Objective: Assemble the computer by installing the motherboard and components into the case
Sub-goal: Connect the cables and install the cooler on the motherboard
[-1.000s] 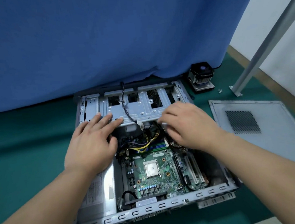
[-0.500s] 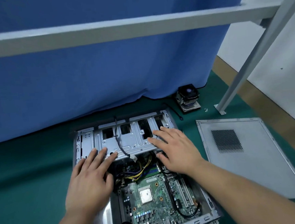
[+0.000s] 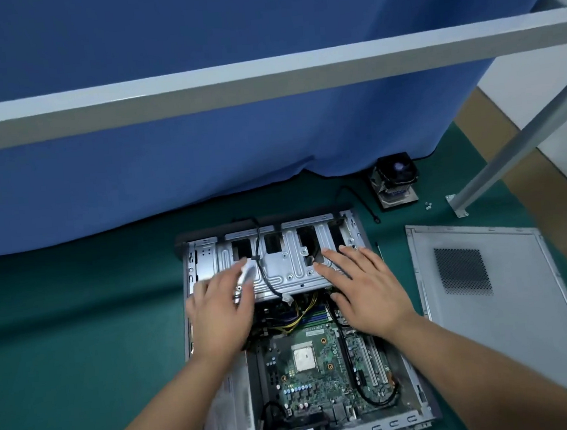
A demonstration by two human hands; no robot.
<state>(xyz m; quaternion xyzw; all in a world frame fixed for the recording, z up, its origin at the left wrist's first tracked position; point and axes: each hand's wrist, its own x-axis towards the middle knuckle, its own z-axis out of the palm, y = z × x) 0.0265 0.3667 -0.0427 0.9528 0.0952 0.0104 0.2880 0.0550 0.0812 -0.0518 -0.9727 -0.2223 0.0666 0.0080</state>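
We laid left hand (image 3: 220,309) and right hand (image 3: 367,288) flat, fingers spread, gripping nothing, on the drive cage (image 3: 279,266) at the case's (image 3: 424,394) far end. Motherboard (image 3: 310,377) sat installed, near side. Judged step: seating cage; next needs even downward pressure.

A blue curtain (image 3: 200,136) hangs behind a green mat (image 3: 63,337), crossed by a white frame bar (image 3: 263,76).

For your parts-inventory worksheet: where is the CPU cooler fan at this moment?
In the head view, the CPU cooler fan sits on the green mat at the upper right, beyond the case's far right corner, against the blue curtain.
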